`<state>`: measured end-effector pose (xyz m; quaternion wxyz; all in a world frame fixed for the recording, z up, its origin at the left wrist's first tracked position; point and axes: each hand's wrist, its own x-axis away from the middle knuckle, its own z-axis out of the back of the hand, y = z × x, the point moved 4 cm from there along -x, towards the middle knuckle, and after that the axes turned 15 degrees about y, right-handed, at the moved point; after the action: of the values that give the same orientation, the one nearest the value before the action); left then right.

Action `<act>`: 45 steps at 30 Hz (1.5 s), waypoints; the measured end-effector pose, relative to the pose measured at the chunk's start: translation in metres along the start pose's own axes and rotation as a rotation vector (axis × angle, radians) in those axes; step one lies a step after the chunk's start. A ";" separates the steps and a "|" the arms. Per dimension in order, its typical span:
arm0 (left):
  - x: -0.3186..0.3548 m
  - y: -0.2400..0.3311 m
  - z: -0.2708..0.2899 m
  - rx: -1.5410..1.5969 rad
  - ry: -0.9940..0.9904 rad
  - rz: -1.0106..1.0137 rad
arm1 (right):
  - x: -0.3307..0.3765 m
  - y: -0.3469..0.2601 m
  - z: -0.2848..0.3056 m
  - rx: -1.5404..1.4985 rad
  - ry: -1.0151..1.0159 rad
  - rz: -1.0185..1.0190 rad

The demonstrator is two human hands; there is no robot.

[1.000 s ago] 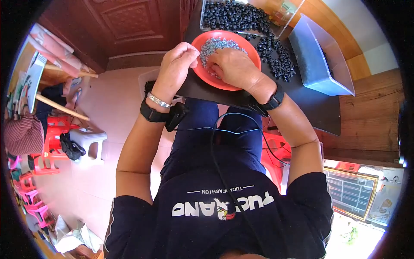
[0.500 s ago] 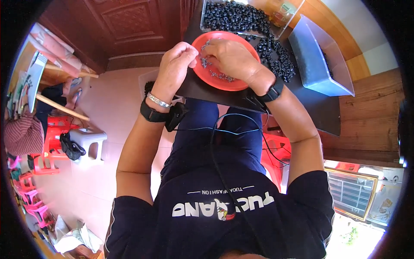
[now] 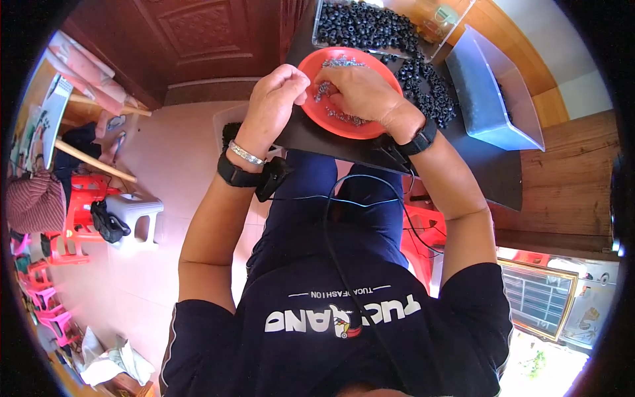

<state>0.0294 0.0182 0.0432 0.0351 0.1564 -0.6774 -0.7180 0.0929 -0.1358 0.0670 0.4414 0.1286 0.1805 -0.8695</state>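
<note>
A round red plate (image 3: 380, 63) holds many small silvery metal pieces (image 3: 342, 61), spread in loose clusters. My right hand (image 3: 364, 94) reaches over it from the right, fingertips bent down among the pieces; whatever they pinch is hidden. Beside the plate's left rim is my left hand (image 3: 276, 99), its fingers curled together, with anything inside too small to make out. Loose black ring-like parts (image 3: 426, 92) lie on the dark table just right of the plate.
Behind the plate, a clear bin (image 3: 367, 26) is full of black parts. A translucent bluish bin (image 3: 486, 99) stands at the right. Below the dark table (image 3: 486, 169), cables (image 3: 327, 225) cross my lap. A clear container (image 3: 228, 122) sits low at the left.
My left hand and the plate have shifted slightly right. The right hand has moved a little within the plate, and more metal pieces show near the far rim.
</note>
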 end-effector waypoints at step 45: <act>-0.036 0.024 -0.054 -0.001 -0.112 -0.226 | 0.013 0.041 0.019 -1.118 0.132 -0.430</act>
<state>0.0742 -0.0261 0.0717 -0.0839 0.1913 -0.6561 -0.7252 0.1177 -0.1754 0.0711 0.2443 -0.1086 0.6593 -0.7028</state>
